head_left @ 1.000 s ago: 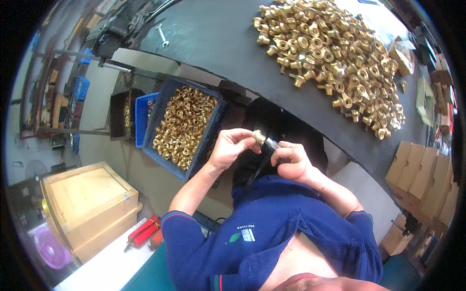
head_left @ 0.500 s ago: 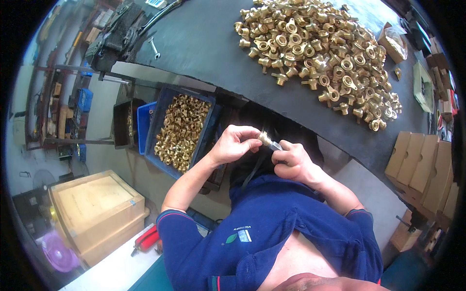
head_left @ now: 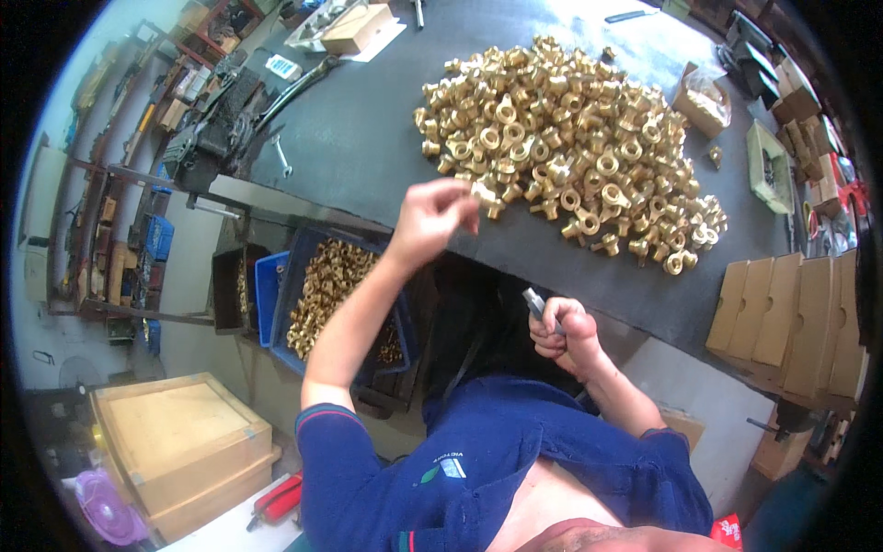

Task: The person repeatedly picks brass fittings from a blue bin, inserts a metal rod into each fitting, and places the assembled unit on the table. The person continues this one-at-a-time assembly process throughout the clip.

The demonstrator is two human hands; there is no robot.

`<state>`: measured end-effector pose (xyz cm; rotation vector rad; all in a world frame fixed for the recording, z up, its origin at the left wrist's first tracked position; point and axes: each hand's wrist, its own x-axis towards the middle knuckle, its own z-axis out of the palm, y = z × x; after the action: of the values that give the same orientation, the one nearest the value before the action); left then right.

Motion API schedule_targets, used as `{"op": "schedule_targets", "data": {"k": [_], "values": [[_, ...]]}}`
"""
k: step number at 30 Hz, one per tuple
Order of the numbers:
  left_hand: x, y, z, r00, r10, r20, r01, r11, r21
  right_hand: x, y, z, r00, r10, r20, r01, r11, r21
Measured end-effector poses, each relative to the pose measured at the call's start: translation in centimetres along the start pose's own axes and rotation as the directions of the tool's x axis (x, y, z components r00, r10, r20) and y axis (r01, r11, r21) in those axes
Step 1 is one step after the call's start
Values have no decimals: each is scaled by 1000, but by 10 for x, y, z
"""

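My left hand [head_left: 430,221] is over the work table's near edge, at the left front of a heap of brass fittings [head_left: 561,138]. Its thumb and fingers are bent but apart, with the fingertips beside a brass fitting [head_left: 487,201] at the heap's edge; I see nothing held between them. Closer to my body and to the right, my right hand [head_left: 566,333] is wrapped round a grey metal hand tool [head_left: 533,302]. The tool's squared end sticks out toward the upper left; the rest is hidden in my fist.
Below the table's edge on the left, a dark blue crate [head_left: 296,276] holds more brass fittings, partly behind my left forearm. A wrench [head_left: 282,158] lies on the dark tabletop [head_left: 368,138]. Cardboard boxes [head_left: 782,313] line the right side; a wooden box [head_left: 184,432] stands lower left.
My left hand has left the tool and moved up to the heap; the brass fitting it held at the tool's tip no longer shows there. My right hand kept the tool and moved slightly nearer my body.
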<state>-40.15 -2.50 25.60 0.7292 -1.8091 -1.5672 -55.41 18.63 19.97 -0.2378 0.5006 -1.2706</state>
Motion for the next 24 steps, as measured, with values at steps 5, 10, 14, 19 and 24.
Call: {"op": "schedule_targets", "data": {"k": [5, 10, 14, 19, 24], "values": [[139, 12, -3, 892, 443, -90, -276, 691, 668, -12, 1, 3, 995, -75, -69, 74, 997, -24], [236, -4, 17, 834, 542, -105, -282, 583, 762, -19, 3, 7, 983, -103, -152, 86, 990, -115], [241, -19, 50, 803, 586, -114, -315, 578, 753, -26, 0, 0, 961, -122, -248, 75, 978, -193], [124, -17, -21, 657, 733, -175, -329, 487, 809, -16, 12, -1, 978, -97, -184, 32, 945, -326], [-52, -72, -142, 662, 467, -586, -12, 789, 615, -6, 25, 9, 978, 1, -208, -62, 956, -288]]}}
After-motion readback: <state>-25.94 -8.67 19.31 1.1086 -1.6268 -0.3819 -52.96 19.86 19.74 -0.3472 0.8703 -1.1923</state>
